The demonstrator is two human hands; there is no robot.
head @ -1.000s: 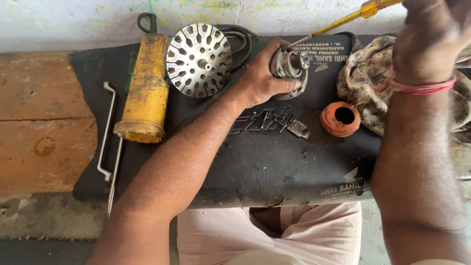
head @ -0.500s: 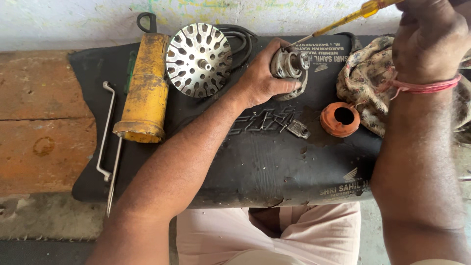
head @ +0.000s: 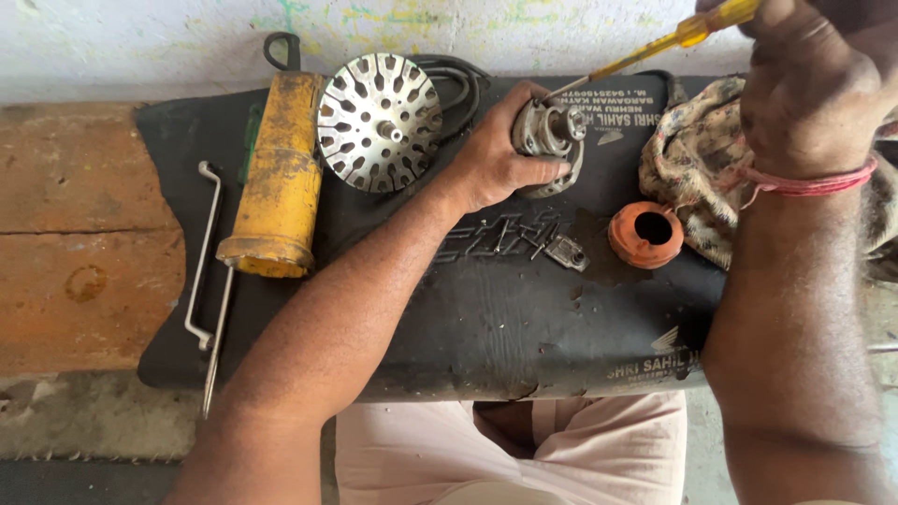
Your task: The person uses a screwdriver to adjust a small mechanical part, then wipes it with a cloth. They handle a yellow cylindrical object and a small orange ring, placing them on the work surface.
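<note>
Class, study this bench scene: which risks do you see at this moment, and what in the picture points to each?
1. The screwdriver tip sits on the small metal part right beside the left hand fingers; a slip might jab them.
2. That part is braced only by the hand, so it may twist.
3. Loose screws lie on the black mat and might roll away.

Partly hidden under the left hand [head: 491,164]: small grey metal motor part [head: 547,131]. Cut off by the top edge: yellow-handled screwdriver [head: 655,47], right hand [head: 804,84].
</note>
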